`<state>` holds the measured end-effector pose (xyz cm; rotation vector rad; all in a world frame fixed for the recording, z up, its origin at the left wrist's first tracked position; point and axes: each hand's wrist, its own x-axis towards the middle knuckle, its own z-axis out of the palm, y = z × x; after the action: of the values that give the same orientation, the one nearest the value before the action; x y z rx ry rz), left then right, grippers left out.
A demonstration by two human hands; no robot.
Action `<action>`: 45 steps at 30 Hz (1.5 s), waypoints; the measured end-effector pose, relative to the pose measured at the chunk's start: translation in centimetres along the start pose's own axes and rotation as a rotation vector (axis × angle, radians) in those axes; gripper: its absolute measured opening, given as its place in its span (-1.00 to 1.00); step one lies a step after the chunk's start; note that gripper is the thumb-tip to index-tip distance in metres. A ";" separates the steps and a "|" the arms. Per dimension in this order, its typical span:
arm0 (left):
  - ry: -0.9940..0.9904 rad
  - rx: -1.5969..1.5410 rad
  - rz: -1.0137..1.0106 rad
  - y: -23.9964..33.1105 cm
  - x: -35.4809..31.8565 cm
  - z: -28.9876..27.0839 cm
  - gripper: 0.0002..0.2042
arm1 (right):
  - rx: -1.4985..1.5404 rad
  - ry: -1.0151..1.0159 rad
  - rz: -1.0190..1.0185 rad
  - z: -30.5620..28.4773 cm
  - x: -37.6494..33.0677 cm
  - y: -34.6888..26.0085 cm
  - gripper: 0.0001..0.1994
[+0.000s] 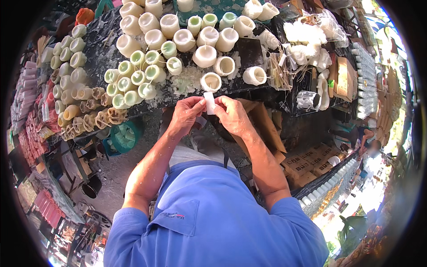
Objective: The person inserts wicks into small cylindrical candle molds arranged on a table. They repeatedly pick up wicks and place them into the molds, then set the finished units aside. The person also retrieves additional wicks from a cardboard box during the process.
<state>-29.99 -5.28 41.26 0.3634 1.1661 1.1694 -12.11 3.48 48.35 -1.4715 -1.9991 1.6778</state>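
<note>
Between both hands, at the dark bench edge: left hand [186, 115] and right hand [231, 115] pinch one small white wax candle [209, 102] at the fingertips. Risk: smooth cylinder slips, or soft wax dents under squeeze. Just beyond, hollow cream candle shell [211, 82]; past that, wax crumbs [189, 80], flaky, pale green.

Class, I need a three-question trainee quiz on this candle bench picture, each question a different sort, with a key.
1. True or false: both hands hold the white candle.
2. Which lies nearest beyond the left hand and right hand? A) hollow cream candle B) black pot C) cardboard boxes
3. Fill in: the green-tinted candles stand on the person's ____ side of the bench.

Key: 1 true; 2 A; 3 left.
</note>
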 end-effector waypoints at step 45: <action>-0.283 1.039 0.553 5.4 10.5 -2.5 -0.59 | -0.420 0.510 -0.452 2.0 3.4 5.7 -0.69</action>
<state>-35.60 5.07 38.83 1.6671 1.3834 0.8207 -11.88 4.00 41.39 -1.2449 -2.2181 0.6542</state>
